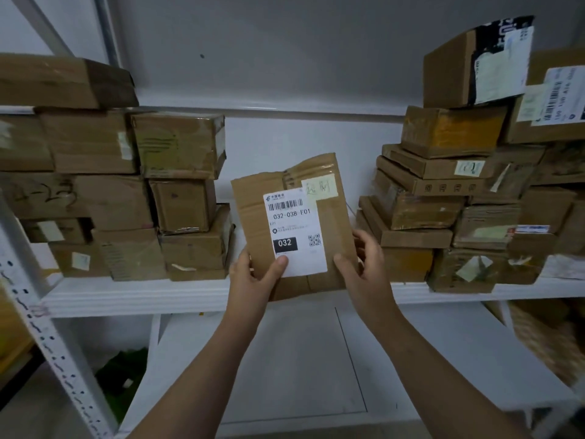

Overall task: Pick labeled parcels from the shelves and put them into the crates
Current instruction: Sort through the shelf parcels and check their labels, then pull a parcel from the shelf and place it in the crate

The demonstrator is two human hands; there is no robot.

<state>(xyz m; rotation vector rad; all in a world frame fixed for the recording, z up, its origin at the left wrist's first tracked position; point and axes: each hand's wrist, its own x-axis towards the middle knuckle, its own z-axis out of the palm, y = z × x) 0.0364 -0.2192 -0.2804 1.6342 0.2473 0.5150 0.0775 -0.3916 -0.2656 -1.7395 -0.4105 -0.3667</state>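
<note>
A: How are the fingers (364,245) set?
B: Curled round the parcel (329,223), pinching it low. The left hand (253,277) is at 7 o'clock with its thumb on the label (294,229), the right hand (361,267) at 5. It's held upright at the shelf (142,296) front.
A: Risk?
B: It's flat and gripped only at the bottom, so it could tip or slide. Swung wide, it may clip the boxes at 9 (186,201) or 3 o'clock (421,213).
A: Room?
B: White shelf, pale wall (300,58), dim light.
</note>
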